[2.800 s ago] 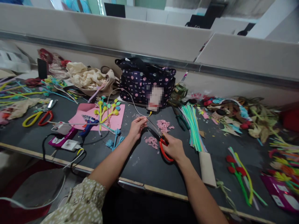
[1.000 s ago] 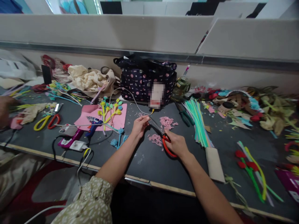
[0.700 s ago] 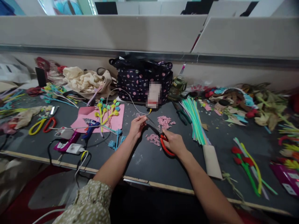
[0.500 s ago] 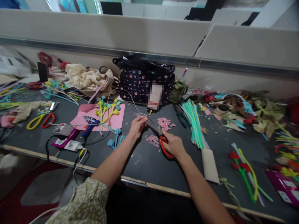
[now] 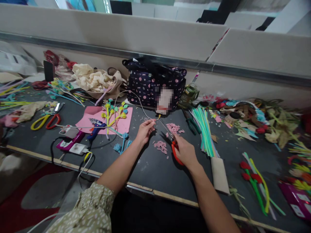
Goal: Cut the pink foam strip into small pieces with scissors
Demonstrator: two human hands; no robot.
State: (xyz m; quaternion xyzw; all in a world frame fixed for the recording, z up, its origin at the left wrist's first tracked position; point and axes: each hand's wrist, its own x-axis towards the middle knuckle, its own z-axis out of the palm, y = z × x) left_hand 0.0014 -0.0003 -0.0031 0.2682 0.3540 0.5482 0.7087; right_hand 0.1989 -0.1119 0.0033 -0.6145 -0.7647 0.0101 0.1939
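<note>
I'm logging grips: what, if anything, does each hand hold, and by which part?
The right hand holds scissors by their red handles. Whether the pinching left hand holds anything, I cannot tell.

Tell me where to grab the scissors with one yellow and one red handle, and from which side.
Grip the scissors by the yellow loop and red loop, coming from the near table edge. Both loops lie toward that edge and the metal blades point away, so this should stay clear of the cutting end.
</note>
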